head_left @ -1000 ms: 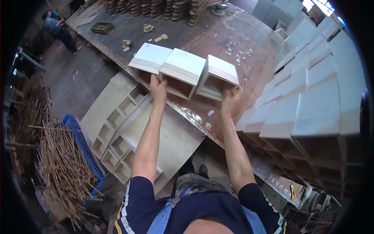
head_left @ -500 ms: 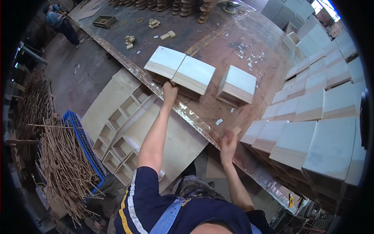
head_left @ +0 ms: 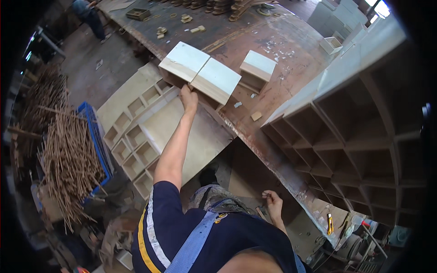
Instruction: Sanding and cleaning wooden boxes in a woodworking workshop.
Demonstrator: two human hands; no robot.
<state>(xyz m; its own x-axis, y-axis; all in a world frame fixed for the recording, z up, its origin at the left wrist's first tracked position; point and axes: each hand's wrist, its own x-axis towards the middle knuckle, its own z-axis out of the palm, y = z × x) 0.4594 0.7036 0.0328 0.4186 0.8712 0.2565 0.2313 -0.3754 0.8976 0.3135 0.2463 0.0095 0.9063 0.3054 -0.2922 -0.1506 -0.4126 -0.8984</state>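
Note:
Two pale wooden boxes with whitish tops stand side by side near the table's edge. My left hand is closed on their near lower edges, where they meet. My right hand hangs low beside the table, close to my waist, with fingers curled; whether anything small is in them I cannot make out. A third wooden box sits apart to the right, its hollow side toward me. Nearer to me, a small wooden block lies on the tabletop.
Stacked open-fronted boxes rise along the right. A yellow utility knife lies at the near right edge. Left of the table are a board with small compartments and a blue crate beside many thin sticks. Another person stands far left.
My right hand has drawn back from the table and dropped toward my waist. The small block now lies on the tabletop. My left hand keeps its hold; the whole view has shifted.

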